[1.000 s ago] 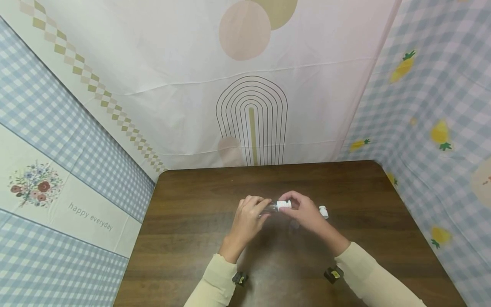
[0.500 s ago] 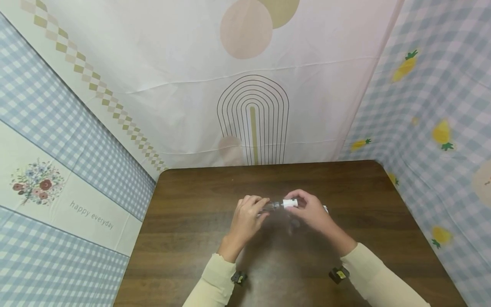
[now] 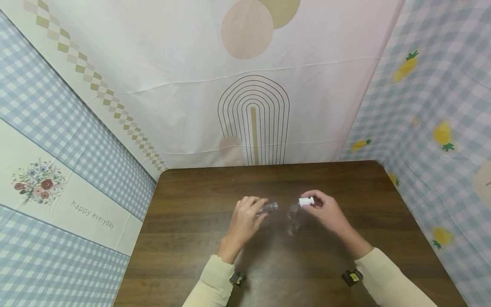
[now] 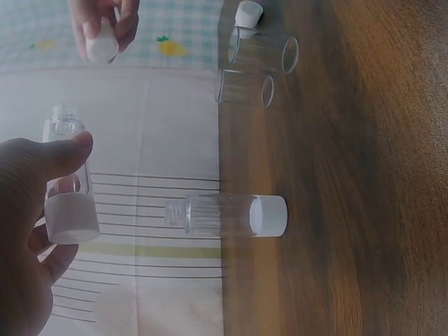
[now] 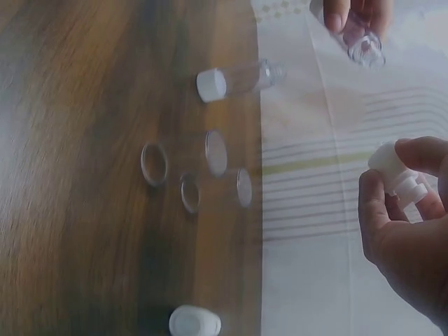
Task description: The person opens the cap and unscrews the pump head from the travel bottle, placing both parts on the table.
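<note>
My left hand (image 3: pixel 245 217) grips a clear plastic bottle (image 4: pixel 73 210) with a white base, its threaded neck uncovered and tilted toward the right. Between thumb and fingers, my right hand (image 3: pixel 327 213) pinches a white pump head (image 3: pixel 306 201), apart from that neck. A second clear bottle (image 4: pixel 269 215) with a white base and bare threaded neck stands upright on the table; in the head view it is hidden behind the left hand. Two clear cylindrical covers (image 5: pixel 154 164) stand between the hands. Another white pump head (image 5: pixel 194 322) rests on the table, hidden by the right hand in the head view.
The brown wooden table (image 3: pixel 184 243) ends at a white patterned cloth (image 3: pixel 184 123) behind it. Checked cloths hang along the left and right sides. A small dark camera (image 3: pixel 238 279) sits at the left wrist, another camera (image 3: pixel 352 277) at the right.
The right hand has drawn the white pump head off the bottle's neck and moved it to the right. My left hand has hardly moved. The clear covers now show between the hands.
</note>
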Tool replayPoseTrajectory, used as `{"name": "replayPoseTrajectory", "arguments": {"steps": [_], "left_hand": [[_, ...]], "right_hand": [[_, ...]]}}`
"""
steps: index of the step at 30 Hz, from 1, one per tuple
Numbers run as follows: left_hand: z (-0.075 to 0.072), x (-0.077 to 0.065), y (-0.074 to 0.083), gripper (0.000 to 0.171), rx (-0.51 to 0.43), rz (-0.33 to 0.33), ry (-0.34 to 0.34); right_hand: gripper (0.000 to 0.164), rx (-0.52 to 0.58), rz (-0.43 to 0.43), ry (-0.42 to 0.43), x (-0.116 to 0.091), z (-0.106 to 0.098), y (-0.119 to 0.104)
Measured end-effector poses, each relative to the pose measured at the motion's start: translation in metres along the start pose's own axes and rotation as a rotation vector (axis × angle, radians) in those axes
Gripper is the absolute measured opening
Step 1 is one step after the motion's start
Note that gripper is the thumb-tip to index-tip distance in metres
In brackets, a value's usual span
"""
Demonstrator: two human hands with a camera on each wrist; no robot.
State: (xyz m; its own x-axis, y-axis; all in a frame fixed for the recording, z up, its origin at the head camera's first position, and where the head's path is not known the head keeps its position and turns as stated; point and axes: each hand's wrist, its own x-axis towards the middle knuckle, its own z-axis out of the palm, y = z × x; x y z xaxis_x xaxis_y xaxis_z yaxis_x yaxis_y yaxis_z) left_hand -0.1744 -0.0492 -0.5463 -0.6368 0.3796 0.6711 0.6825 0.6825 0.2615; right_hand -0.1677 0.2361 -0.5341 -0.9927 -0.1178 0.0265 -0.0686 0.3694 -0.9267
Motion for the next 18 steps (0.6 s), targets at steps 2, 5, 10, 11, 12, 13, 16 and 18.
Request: {"name": "replayPoseTrajectory", "arguments": {"steps": [2,5,10,11,12,13,16,18], "left_hand": [[-0.001,0.000,-0.001,0.046,-0.002,-0.004,-0.003],[-0.002,-0.002,-0.002,0.046,-0.008,-0.017,-0.004],[-0.004,-0.003,-0.004,0.046,-0.007,-0.032,-0.007],[-0.004,-0.004,-0.004,0.046,-0.006,-0.033,-0.008],[-0.004,-0.004,-0.004,0.046,-0.005,-0.034,-0.010],[-0.005,-0.004,-0.004,0.046,-0.005,-0.037,-0.012],[-0.006,-0.004,-0.004,0.045,0.001,-0.037,-0.013],[-0.006,-0.004,-0.005,0.045,0.003,-0.037,-0.016]], "right_hand": [[0.030,-0.032,-0.015,0.017,-0.002,-0.006,0.002],[0.030,-0.087,-0.028,0.048,-0.004,-0.014,0.004],[0.035,-0.168,-0.012,0.100,-0.008,-0.028,0.009],[0.036,-0.177,-0.002,0.106,-0.008,-0.031,0.010],[0.037,-0.182,0.008,0.114,-0.009,-0.033,0.012],[0.038,-0.187,0.014,0.121,-0.009,-0.035,0.014],[0.038,-0.226,0.028,0.133,-0.011,-0.041,0.020],[0.038,-0.261,0.029,0.140,-0.012,-0.044,0.025]]}}
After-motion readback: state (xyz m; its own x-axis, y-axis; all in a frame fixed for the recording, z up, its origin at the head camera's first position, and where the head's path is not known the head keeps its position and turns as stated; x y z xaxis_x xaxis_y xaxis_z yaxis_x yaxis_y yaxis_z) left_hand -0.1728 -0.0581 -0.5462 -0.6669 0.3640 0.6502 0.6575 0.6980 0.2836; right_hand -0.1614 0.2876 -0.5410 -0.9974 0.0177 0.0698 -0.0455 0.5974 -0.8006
